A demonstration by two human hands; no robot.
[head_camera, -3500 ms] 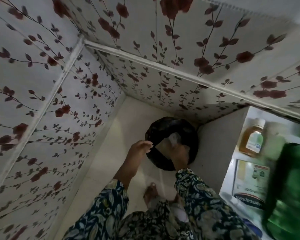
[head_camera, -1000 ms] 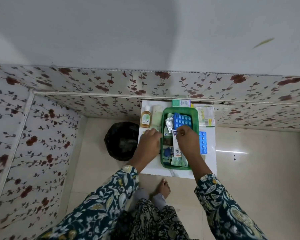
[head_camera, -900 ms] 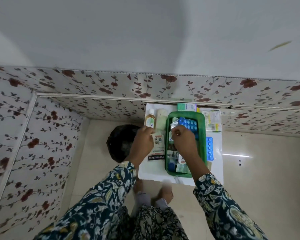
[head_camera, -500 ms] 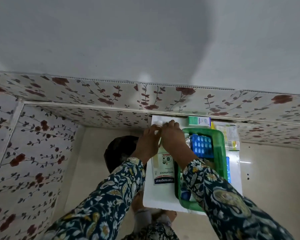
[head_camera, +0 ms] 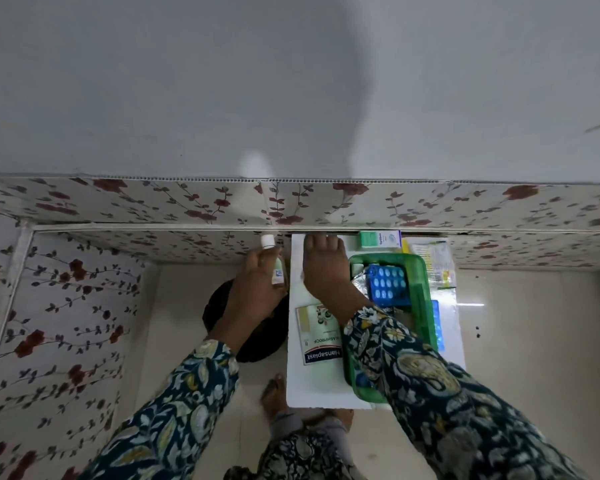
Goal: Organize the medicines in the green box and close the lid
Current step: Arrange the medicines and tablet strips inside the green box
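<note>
Mid-sort, by the look of it: loose medicines being gathered up for the green box point(head_camera: 424, 306), lid not in sight and the closing step not yet reached.

Left hand point(head_camera: 257, 289) wrapped around a small bottle point(head_camera: 277, 271), white cap poking out above the fist, label facing right; carried off the left edge of the white board point(head_camera: 298, 393), over the dark round bin point(head_camera: 215, 313) on the floor. Clenched firmly on the bottle, wrist straight, forearm running down and left into the patterned sleeve.

Right hand point(head_camera: 326, 271) stretched flat toward the far edge of the board, fingers point(head_camera: 321, 242) together and pointing at the wall, palm down. Cannot tell whether anything is pinched beneath; nothing visible in it. Forearm crossing over the near half of the box.

Just right of that hand: the box, with a blue pill strip point(head_camera: 387, 284) and a foil strip at its far end. Beyond the fingertips to the right, a small green-and-white carton point(head_camera: 378, 239) against the wall. Under the right wrist, a plaster packet point(head_camera: 317, 332) lying on the board. Past the box, another packet point(head_camera: 437, 261) and a second blue strip point(head_camera: 436, 323) at the box's outer side.

Next, likely: bring the bottle rightward, across the packet, and set it into a free spot in the box; needs laying flat or the lid may not shut. Then the carton and plaster packet.
</note>
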